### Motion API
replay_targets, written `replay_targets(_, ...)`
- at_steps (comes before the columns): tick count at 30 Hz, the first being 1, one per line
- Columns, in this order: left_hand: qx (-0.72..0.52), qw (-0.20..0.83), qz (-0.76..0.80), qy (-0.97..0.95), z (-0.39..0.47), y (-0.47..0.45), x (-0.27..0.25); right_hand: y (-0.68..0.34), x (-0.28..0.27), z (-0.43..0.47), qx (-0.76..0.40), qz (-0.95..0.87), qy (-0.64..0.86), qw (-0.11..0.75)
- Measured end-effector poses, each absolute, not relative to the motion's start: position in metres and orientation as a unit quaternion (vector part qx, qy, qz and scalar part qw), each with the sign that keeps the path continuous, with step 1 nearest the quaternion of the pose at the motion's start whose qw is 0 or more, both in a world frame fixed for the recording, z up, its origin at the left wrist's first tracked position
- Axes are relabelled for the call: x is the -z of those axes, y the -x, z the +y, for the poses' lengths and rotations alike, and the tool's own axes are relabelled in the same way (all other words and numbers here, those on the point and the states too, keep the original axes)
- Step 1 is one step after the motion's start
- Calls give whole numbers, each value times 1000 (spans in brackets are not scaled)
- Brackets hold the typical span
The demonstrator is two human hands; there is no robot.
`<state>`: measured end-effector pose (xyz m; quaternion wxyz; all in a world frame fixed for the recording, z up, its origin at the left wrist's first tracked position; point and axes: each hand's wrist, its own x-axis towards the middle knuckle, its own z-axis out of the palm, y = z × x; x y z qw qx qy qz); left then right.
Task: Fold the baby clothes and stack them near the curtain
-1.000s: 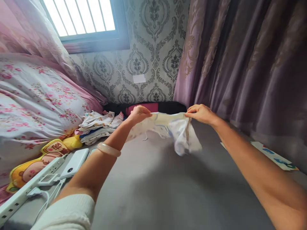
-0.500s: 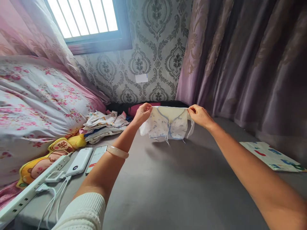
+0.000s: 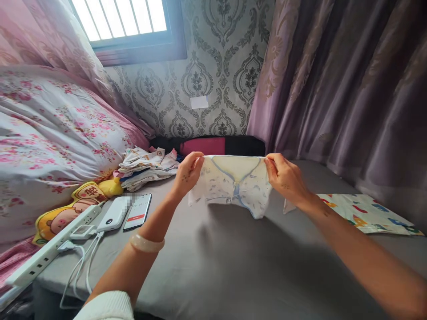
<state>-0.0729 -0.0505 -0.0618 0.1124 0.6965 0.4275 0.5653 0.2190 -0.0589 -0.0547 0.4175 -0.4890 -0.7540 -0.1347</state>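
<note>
A small white baby shirt with pale prints, blue trim and a cream inside at the neck is stretched between my two hands above the grey bed sheet. My left hand pinches its upper left edge, closed. On the other side, my right hand grips the upper right edge, also closed. The shirt's lower hem hangs loose, its right part lower, and casts a shadow on the sheet. Part of a sleeve shows below my right wrist.
Left of my arm lie a phone, a white power bank, a power strip with cables and a yellow plush toy. Behind them is a pile of folded clothes. A patterned cloth lies at right.
Both hands have brought the shirt nearer to me, and it looks larger and more spread. Its hem has swung, with the lower right part now hanging lower. Both grips stay closed.
</note>
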Motion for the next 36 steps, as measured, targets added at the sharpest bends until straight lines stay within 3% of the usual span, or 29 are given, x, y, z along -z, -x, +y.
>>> replay_targets(6, -516, 211, 440, -704, -128, 95, 21, -226, 21, -118, 21, -765, 477, 433)
replay_targets(11, -430, 274, 459, -727, -127, 102, 6, -223, 16, -110, -68, -764, 506, 394)
replay_targets(15, -361, 278, 474, -753, -78, 104, 50, -221, 58, -73, -109, -770, 545, 314)
replay_targets(23, -266, 169, 553, -771, 3, 83, 157, -218, 146, -19, -59, -777, 606, 161)
replay_targets(36, -204, 110, 616, -753, 29, 68, 199, -211, 179, 16, -43, -782, 616, 89)
